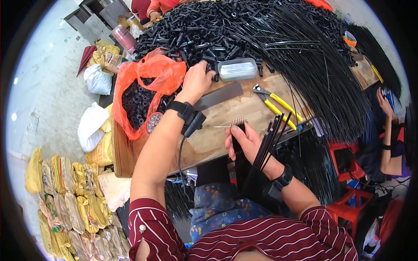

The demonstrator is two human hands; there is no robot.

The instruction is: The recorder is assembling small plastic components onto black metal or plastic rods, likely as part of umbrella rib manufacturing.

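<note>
At the near edge of the heap of small black plastic tube parts, my left hand curls its fingers down. What lies between its fingertips is too small and dark to make out. My right hand is closed round a bundle of thin black rods, their tips lined up above the thumb. More black rods fan out on its right side. A thin metal needle-like piece sticks out leftward by the rod tips. Between my hands a flat grey metal strip lies on the wooden table.
A clear plastic box of thin pale pieces stands before the heap. Yellow-handled pincers lie right of it. An orange bag and a small tub sit left. Long black rods spread rightward. Another person's arm shows at right.
</note>
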